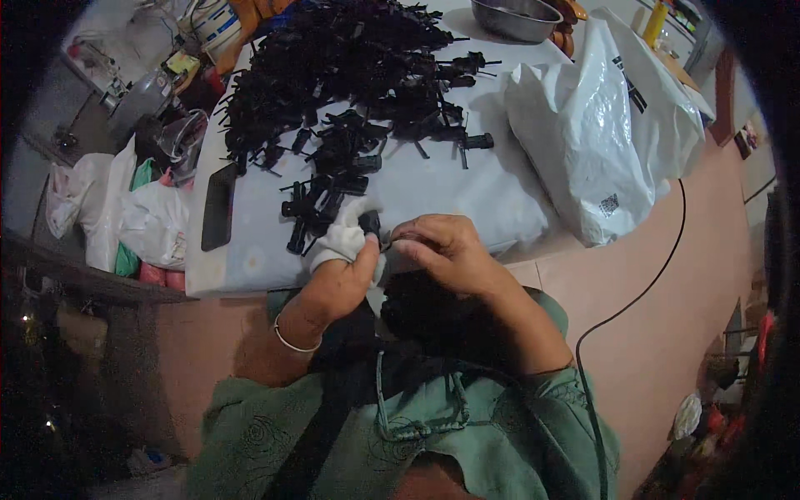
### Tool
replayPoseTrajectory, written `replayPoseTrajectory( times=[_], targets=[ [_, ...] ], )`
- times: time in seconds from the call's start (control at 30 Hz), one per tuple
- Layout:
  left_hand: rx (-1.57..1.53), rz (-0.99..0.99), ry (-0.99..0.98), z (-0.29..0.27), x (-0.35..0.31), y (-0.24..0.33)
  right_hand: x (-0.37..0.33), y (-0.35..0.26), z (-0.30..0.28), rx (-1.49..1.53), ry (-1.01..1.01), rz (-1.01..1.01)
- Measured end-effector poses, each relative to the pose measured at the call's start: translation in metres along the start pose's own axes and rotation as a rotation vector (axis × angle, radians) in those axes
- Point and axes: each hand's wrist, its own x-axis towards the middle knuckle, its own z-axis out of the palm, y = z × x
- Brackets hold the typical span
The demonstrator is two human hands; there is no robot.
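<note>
While the left hand (360, 265) clamps a black part (369, 223) with white cloth (340, 240) beside the white table (450, 196), the right hand (442, 250) pinches alongside, contents indiscernible, apparently working the part, which likely next requires steady left-hand support

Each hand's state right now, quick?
Left hand: closed, holding a white cloth and black part.
Right hand: closed; whether it pinches anything cannot be told.
</note>
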Motion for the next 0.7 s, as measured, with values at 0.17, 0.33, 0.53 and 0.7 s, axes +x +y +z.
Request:
replayPoseTrajectory(
  times=[0.17, 0.33, 0.53, 0.7],
  targets=[
    [0.004, -0.044, -0.109, 0.008, -0.003, 0.01, -0.002, -0.003, 0.002, 0.213, -0.074, 0.301],
    [0.032, 0.088, 0.007, 0.011, -0.001, -0.003, -0.001, -0.003, 0.009, 0.064, -0.057, 0.083],
    [0.723, 0.31, -0.051, 0.012, -0.005, -0.009, -0.006, -0.002, 0.026, 0.168, 0.015, 0.258],
    [0.692, 0.365, -0.077, 0.006, -0.015, 0.005, 0.004, -0.022, -0.002, 0.19, -0.214, 0.348]
  ],
)
